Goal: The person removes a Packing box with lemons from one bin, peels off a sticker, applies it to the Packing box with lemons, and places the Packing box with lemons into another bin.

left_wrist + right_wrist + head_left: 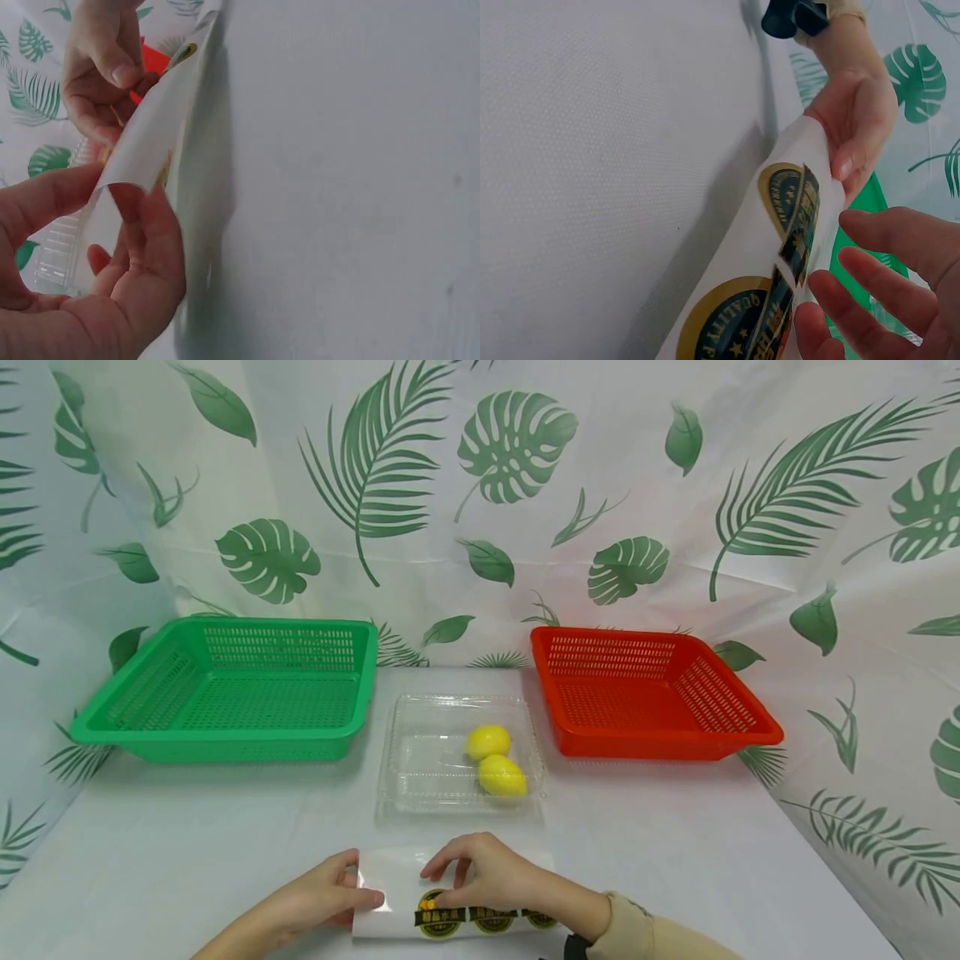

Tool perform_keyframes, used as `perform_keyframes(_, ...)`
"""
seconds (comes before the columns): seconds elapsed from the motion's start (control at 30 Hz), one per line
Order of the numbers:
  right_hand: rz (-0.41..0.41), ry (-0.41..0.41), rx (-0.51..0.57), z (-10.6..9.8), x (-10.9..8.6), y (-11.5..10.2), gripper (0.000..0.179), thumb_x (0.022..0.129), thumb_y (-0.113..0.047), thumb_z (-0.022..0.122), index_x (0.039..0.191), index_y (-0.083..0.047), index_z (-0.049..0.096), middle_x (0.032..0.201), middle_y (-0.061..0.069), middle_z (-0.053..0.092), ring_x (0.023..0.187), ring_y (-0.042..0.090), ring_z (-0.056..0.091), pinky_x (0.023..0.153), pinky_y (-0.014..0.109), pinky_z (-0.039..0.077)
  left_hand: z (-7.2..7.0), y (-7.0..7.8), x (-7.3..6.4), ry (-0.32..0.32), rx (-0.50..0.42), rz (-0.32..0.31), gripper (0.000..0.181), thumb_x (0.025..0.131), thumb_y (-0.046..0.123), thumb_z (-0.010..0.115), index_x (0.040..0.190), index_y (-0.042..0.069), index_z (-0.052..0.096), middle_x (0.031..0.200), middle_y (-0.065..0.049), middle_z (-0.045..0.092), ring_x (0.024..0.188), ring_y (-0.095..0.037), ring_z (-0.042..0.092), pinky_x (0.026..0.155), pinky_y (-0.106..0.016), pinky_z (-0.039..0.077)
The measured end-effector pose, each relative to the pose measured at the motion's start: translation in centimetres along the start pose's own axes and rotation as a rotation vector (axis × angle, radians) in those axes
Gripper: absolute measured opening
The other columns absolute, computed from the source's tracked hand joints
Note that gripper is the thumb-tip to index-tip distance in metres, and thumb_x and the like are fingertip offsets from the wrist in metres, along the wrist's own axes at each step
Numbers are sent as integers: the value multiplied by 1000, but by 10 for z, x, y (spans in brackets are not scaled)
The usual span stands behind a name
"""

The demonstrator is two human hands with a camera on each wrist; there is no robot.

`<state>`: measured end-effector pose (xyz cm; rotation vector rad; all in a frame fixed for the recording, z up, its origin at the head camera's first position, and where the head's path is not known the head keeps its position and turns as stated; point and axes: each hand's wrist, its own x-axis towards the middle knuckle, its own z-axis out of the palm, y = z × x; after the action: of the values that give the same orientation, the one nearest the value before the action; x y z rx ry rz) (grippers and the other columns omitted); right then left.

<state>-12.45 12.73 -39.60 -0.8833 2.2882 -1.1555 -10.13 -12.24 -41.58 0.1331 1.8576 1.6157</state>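
Note:
A white glossy sticker sheet with a row of round black-and-gold stickers is held raised near the front of the table. My left hand pinches its left edge, thumb on top and fingers behind; the left wrist view shows the sheet bowed there. Over the sheet is my right hand, its thumb close to the leftmost sticker. In the right wrist view the right hand's fingers are spread and loosely bent, with nothing between them. Whether its thumb touches the sheet I cannot tell.
Behind the sheet stands a clear plastic box with two yellow lemons at its right side. A green basket is at the back left, a red basket at the back right. A leaf-print cloth hangs behind.

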Motion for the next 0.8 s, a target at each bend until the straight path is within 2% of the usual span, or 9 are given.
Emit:
perform_keyframes(0.1, -6, 4, -23, 1, 1, 0, 25, 75, -11, 75, 99, -10, 70, 92, -10, 65, 69, 0, 55, 65, 17, 49, 1, 0, 1, -20, -51, -6, 62, 86, 12, 61, 128, -16, 25, 101, -12, 61, 94, -24, 60, 79, -43, 51)
perform_keyframes(0.23, -26, 9, -60, 2, 1, -1, 24, 75, -12, 75, 99, -11, 70, 91, -12, 64, 70, 0, 55, 66, 17, 49, 3, 0, 3, -90, -167, -6, 55, 90, 10, 53, 131, -14, 25, 107, -13, 59, 97, -24, 57, 81, -44, 50)
perform_keyframes(0.33, -37, 18, -97, 2, 2, -1, 23, 76, -14, 75, 98, -12, 70, 90, -13, 63, 70, 0, 54, 65, 16, 48, 4, 0, 4, -131, -220, -8, 51, 92, 10, 49, 131, -12, 25, 109, -13, 57, 99, -25, 56, 81, -44, 49)
perform_keyframes(0.6, -36, 32, -157, 4, 4, 0, 19, 75, -15, 76, 93, -16, 72, 84, -16, 60, 69, -2, 53, 64, 14, 47, 5, 0, 5, -146, -232, -27, 55, 94, 14, 48, 136, -9, 20, 118, -14, 53, 104, -25, 54, 85, -44, 48)
perform_keyframes(0.8, -37, 29, -181, 4, 5, -1, 17, 74, -16, 77, 90, -18, 72, 82, -16, 59, 69, -3, 52, 64, 14, 47, 6, -4, 5, -157, -230, 1, 52, 95, 12, 45, 134, -10, 19, 119, -14, 51, 106, -25, 52, 86, -45, 47)
